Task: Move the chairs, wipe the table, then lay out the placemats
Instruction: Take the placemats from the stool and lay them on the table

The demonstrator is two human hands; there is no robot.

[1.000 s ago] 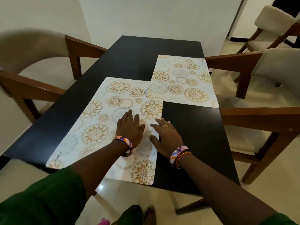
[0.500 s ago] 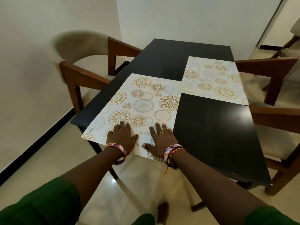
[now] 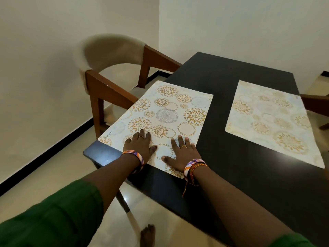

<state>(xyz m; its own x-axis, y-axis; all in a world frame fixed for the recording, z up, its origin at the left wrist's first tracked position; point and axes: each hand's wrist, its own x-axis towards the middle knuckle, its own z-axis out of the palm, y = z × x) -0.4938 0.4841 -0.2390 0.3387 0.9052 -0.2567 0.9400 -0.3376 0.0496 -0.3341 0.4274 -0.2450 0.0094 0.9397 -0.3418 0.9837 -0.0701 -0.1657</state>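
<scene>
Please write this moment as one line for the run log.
stage: laying placemats | left hand: flat on near placemat | right hand: flat on same placemat | second placemat: lying apart on table | chair: beside table

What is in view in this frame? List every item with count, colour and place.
table: 1, black, centre and right.
near placemat: 1, cream with gold floral circles, at the table's left edge, under both hands.
far placemat: 1, same pattern, on the table's right side, apart from the first.
chair: 1, brown wood with beige back, left of the table by the wall.
second chair: 1, brown wood, partly seen at right edge.
left hand: flat on the near placemat, bangle on wrist.
right hand: flat on the near placemat, bangle and thread on wrist.
</scene>
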